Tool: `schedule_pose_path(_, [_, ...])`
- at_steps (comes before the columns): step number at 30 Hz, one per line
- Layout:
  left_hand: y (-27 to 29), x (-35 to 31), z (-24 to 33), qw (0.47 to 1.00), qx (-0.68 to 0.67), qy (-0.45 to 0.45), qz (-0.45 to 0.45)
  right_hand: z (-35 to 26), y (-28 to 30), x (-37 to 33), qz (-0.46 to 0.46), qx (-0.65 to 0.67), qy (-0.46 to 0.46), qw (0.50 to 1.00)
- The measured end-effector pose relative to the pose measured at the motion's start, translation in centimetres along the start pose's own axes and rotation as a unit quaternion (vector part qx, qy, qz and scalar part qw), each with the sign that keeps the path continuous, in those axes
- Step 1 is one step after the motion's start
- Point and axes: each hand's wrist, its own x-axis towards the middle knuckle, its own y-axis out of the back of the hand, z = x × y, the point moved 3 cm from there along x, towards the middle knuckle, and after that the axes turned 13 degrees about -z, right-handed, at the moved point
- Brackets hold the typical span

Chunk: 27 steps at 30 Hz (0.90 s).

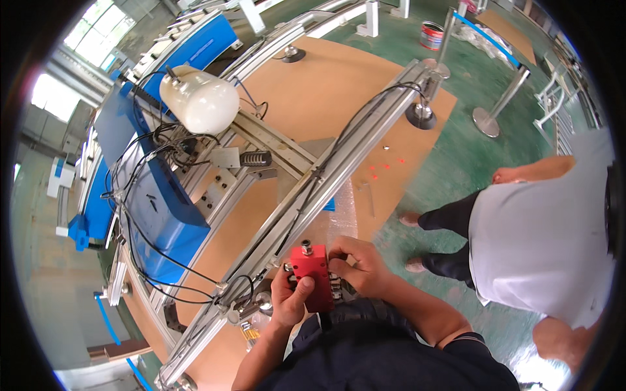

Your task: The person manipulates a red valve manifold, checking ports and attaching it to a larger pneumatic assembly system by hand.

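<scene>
A red rectangular block (313, 291) with metal push-in fittings is held upright just in front of my body. One fitting (306, 246) sticks up from its top, and more line its right side. My left hand (289, 296) wraps around the block's left side, thumb lying across its front face. At the upper right edge, my right hand (362, 266) is closed with bent fingers, the thumb and forefinger pressed to the block's side. Whether those fingertips pinch a small fitting there is hidden.
An aluminium-profile frame (365, 127) with black cables stands ahead, carrying a white tank (202, 101) and blue housing (163, 218). Brown sheeting (326, 72) covers the floor beneath. Another person (535, 241) stands close at right. Barrier posts (505, 101) stand beyond.
</scene>
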Motion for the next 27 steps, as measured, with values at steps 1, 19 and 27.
schedule_pose_path(1, [-0.2,0.0,0.2,1.000,-0.006,0.003,0.003,0.8,0.7,0.3,0.025,-0.023,-0.017,0.999])
schedule_pose_path(19, [4.5,-3.5,-0.7,0.974,-0.002,0.035,0.225,34.0,18.5,6.8,0.178,-0.375,-0.495,0.763])
schedule_pose_path(27, [6.3,-3.5,-0.5,0.964,-0.090,0.051,0.246,34.9,18.9,4.4,0.210,-0.227,-0.466,0.829])
